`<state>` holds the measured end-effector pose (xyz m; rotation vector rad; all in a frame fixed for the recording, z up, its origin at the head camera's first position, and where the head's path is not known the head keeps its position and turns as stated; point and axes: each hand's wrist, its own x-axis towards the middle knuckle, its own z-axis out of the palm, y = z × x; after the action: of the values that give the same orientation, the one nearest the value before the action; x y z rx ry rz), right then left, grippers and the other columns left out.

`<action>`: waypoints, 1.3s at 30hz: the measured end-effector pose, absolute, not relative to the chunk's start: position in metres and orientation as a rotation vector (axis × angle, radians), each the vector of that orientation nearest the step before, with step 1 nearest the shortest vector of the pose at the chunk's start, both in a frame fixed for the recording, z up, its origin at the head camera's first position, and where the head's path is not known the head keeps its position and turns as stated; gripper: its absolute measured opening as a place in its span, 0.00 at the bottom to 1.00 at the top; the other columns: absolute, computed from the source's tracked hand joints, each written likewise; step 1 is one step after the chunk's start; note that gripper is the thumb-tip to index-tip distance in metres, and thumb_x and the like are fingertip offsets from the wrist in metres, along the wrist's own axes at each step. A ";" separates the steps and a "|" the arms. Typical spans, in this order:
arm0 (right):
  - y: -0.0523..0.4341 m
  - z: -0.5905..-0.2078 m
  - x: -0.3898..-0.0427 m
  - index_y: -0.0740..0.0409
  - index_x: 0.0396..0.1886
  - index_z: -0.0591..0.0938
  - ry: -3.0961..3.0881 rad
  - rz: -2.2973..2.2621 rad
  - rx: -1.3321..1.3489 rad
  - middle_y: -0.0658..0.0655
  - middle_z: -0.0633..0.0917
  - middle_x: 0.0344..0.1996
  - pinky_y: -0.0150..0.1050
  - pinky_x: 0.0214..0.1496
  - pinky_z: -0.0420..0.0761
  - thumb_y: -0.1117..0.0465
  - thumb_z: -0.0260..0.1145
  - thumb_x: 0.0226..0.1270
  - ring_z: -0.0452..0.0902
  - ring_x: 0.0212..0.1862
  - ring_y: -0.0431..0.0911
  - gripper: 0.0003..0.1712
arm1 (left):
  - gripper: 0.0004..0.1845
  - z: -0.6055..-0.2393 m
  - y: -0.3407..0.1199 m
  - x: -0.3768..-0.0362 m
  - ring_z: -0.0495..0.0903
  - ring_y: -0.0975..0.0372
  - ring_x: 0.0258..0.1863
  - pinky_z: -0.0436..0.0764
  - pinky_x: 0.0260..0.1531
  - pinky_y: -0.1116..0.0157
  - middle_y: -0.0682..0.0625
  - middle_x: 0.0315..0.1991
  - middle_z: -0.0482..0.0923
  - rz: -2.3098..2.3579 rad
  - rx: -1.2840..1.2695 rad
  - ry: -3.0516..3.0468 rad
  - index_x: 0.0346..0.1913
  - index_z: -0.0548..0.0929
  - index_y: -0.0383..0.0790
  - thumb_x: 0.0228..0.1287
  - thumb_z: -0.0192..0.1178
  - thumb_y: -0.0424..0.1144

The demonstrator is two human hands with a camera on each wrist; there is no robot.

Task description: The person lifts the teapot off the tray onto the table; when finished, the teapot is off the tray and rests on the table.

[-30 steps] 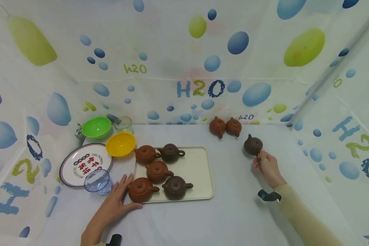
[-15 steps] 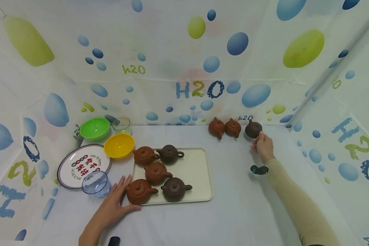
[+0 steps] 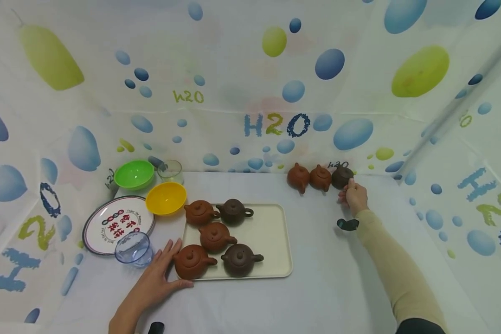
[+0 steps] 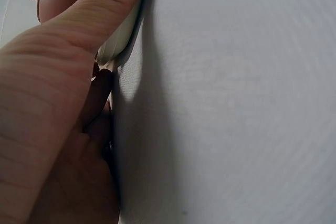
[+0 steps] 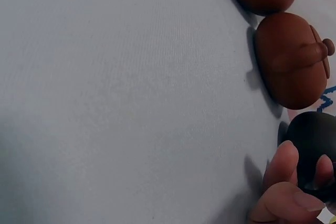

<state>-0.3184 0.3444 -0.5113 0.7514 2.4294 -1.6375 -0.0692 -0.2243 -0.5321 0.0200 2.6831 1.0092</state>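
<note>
At upper right of the head view, the right hand (image 3: 354, 196) pinches the handle of a dark brown teapot (image 3: 341, 176) standing on the table (image 3: 317, 287), just beside two reddish teapots (image 3: 309, 177). The left hand (image 3: 158, 277), fingers straight, rests against the cream tray (image 3: 271, 232) at lower left.

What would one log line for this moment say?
right hand: holds dark teapot beside two brown teapots | left hand: rests at tray corner | tray: five teapots

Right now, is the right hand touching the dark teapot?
Touching: the right wrist view shows the right hand's fingers wrapped against the dark teapot.
</note>
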 end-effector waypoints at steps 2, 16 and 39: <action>0.347 -0.512 -0.318 0.54 0.52 0.74 2.437 -1.631 0.742 0.42 0.82 0.29 0.30 0.33 0.81 0.35 0.36 0.88 0.83 0.28 0.33 0.31 | 0.67 -0.532 -0.224 -0.070 0.47 0.26 0.83 0.49 0.82 0.28 0.30 0.86 0.47 1.012 0.021 2.681 0.88 0.54 0.49 0.50 0.80 0.65; 0.346 -0.510 -0.293 0.59 0.82 0.60 2.325 -1.824 0.948 0.40 0.83 0.28 0.28 0.29 0.81 0.29 0.34 0.84 0.83 0.26 0.33 0.46 | 0.68 -0.535 -0.225 -0.073 0.47 0.25 0.83 0.50 0.81 0.27 0.29 0.86 0.46 0.985 0.030 2.672 0.88 0.52 0.50 0.49 0.80 0.65; 0.275 -0.483 -0.227 0.56 0.82 0.64 1.794 -2.074 0.634 0.54 0.82 0.54 0.22 0.20 0.65 0.32 0.37 0.87 0.80 0.34 0.37 0.42 | 0.67 -0.537 -0.225 -0.071 0.49 0.27 0.83 0.50 0.81 0.27 0.27 0.85 0.49 1.040 0.080 2.710 0.88 0.54 0.49 0.50 0.81 0.63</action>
<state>-0.2271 0.2749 -0.4832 0.6337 1.7938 -2.0736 -0.0711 -0.2252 -0.5373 0.0797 2.7102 1.0396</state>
